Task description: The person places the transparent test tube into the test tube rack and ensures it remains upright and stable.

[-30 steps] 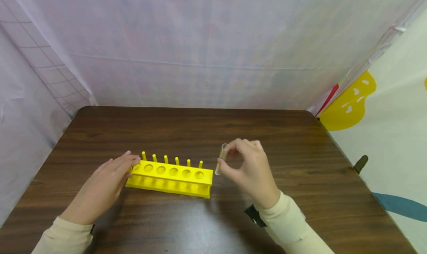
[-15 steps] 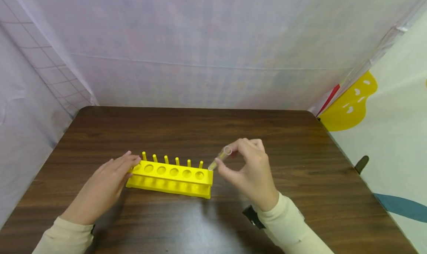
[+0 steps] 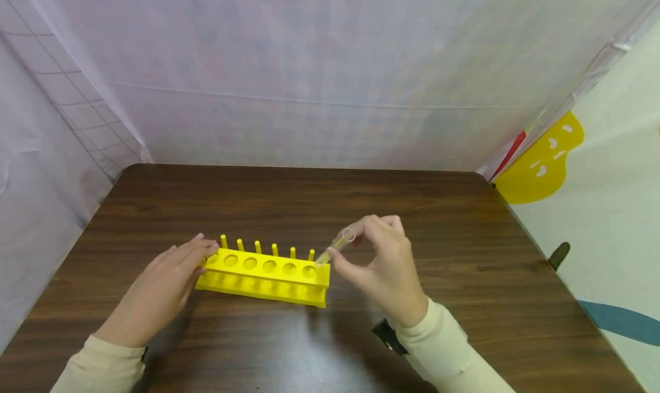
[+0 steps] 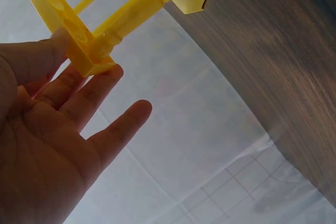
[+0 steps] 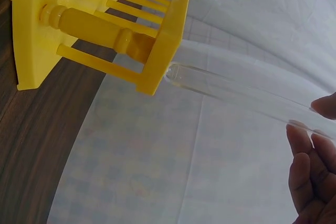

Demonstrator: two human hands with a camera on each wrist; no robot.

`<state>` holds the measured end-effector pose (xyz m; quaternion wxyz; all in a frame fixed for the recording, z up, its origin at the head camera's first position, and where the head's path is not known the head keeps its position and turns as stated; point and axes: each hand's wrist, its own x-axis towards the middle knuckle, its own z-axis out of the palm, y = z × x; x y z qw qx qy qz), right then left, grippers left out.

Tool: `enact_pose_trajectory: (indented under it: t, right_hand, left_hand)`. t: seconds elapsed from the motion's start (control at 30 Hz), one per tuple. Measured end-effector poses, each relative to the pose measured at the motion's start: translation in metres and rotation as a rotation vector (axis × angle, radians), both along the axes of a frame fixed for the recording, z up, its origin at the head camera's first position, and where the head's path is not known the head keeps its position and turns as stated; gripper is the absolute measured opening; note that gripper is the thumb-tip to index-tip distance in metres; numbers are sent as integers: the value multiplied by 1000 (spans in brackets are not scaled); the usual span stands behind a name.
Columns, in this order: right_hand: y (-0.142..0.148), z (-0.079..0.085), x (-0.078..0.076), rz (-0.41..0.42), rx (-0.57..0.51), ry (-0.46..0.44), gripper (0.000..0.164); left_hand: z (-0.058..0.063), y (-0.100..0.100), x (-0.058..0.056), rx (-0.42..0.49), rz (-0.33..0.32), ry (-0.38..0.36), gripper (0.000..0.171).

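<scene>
A yellow test tube rack (image 3: 260, 274) stands on the table, with a row of round holes along its top and several pegs behind them. My left hand (image 3: 162, 287) grips the rack's left end; in the left wrist view the thumb and fingers lie on either side of the top plate (image 4: 79, 59). Between thumb and fingertips, my right hand (image 3: 389, 267) pinches a clear glass test tube (image 3: 337, 247) near its open end. The tube is tilted, its rounded bottom at the rack's right end, close to the rightmost hole. In the right wrist view the tube's bottom (image 5: 173, 73) is beside the top plate's edge.
The dark wood-grain table (image 3: 412, 198) reaches back to a pale hanging curtain (image 3: 319, 66). White sheeting hangs at the left, and a printed cloth (image 3: 608, 209) hangs along the right edge.
My right hand has tipped the test tube from nearly upright to a slant and moved slightly left, bringing the tube's bottom over the rack's right end. The left hand and rack have stayed put.
</scene>
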<state>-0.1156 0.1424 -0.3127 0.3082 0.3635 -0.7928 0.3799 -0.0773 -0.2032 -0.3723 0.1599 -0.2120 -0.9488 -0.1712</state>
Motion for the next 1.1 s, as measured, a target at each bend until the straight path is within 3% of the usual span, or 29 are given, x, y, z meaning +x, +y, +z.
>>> enact_pose_trajectory:
  t: [0.53, 1.1]
  right_hand:
    - [-6, -3, 0, 115, 4, -16, 26]
    - [-11, -15, -4, 83, 79, -71, 26]
  left_hand:
    - [-2, 0, 0, 6, -13, 24, 43]
    - [1, 0, -1, 9, -25, 18, 46]
